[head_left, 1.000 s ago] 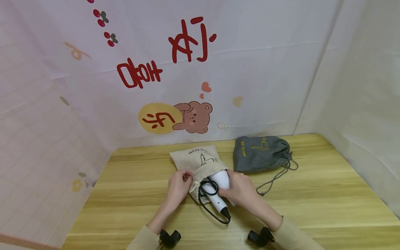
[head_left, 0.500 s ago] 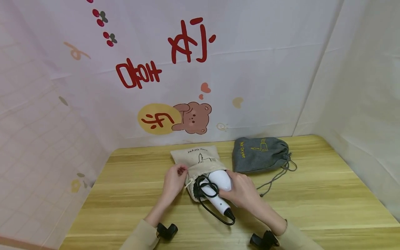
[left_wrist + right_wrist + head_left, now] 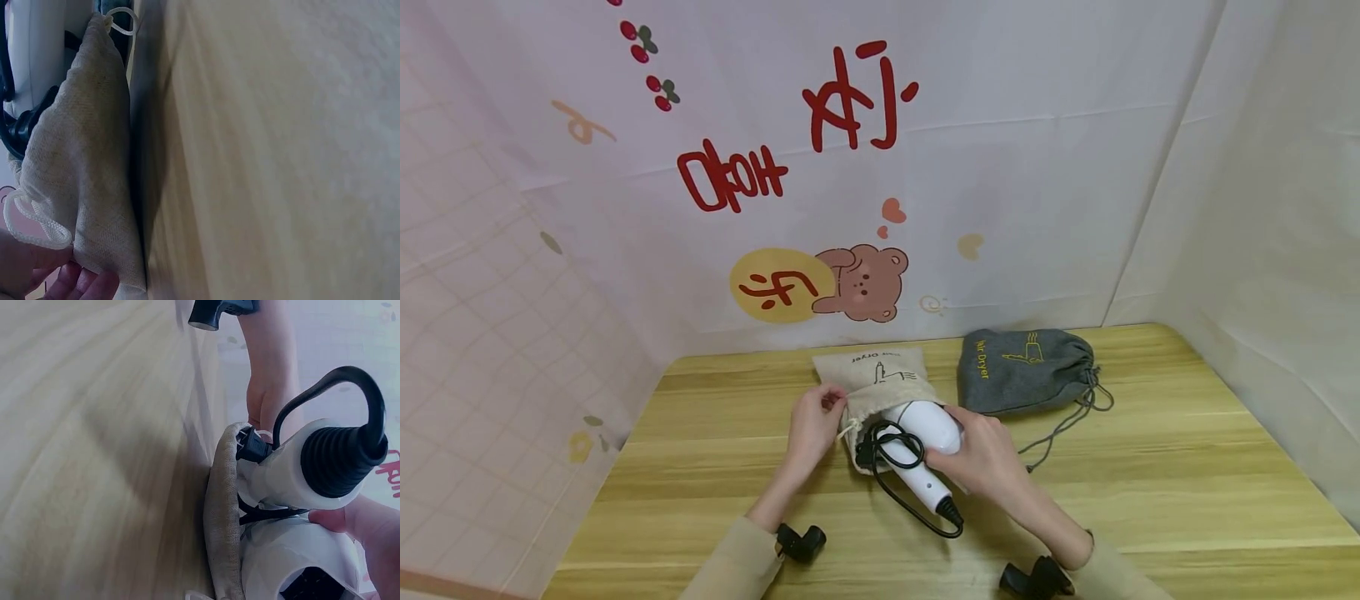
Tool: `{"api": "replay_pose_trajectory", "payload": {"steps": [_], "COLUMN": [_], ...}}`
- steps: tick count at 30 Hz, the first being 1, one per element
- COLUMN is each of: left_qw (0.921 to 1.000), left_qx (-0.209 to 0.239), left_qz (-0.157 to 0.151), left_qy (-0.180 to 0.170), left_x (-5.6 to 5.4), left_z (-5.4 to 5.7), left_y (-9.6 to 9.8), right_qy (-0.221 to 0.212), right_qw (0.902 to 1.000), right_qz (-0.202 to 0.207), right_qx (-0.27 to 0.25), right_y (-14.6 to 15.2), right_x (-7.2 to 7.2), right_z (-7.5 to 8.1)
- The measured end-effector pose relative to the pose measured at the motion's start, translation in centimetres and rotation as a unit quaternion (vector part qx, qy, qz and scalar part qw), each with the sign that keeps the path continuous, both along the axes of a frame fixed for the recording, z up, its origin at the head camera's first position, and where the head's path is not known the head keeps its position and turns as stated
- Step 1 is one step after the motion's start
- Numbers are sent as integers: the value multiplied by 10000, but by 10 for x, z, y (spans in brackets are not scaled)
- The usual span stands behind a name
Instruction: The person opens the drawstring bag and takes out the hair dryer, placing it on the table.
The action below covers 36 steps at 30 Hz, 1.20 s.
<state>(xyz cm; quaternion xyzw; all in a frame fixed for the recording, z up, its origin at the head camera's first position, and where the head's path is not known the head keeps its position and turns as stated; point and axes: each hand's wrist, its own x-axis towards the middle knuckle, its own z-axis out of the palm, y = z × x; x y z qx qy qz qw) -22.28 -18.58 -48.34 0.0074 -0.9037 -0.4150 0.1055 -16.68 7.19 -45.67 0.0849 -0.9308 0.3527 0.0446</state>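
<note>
A white hair dryer (image 3: 934, 425) lies partly inside a beige drawstring bag (image 3: 880, 379), its handle and looped black cord (image 3: 901, 448) sticking out of the bag's mouth toward me. My right hand (image 3: 981, 450) grips the dryer's body from the right, with the thumb on its near side. At the left of the mouth, my left hand (image 3: 814, 421) pinches the bag's edge near the pale drawstring (image 3: 850, 428). In the left wrist view, the fingertips (image 3: 103, 284) hold the cloth. The right wrist view shows the cord's black plug (image 3: 253, 447) at the bag's mouth.
A grey drawstring bag (image 3: 1026, 371), printed with a yellow dryer outline, lies behind and right of my right hand, its cord trailing forward. The wooden table (image 3: 700, 467) meets a printed white cloth (image 3: 1037, 183) at the back. Black wrist cameras (image 3: 801, 543) sit on both wrists.
My left hand has drawn the bag's edge left and away from me, and more of the white dryer body shows at the mouth. My right hand keeps its grip, shifted slightly right.
</note>
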Motion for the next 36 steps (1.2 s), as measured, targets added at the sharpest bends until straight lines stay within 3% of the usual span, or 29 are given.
{"api": "replay_pose_trajectory", "payload": {"steps": [17,36], "left_qw": [9997,9997], "left_qx": [201,130], "left_qz": [154,201], "left_qy": [-50,18], "left_x": [-11,-13], "left_z": [-3,-4], "left_y": [-9,-13], "right_qy": [129,107], "right_qw": [9992,9988], "right_qz": [301,209], "right_qx": [-215,-438], "right_y": [11,14], "right_x": [-13,-8], "right_z": [2,0]}}
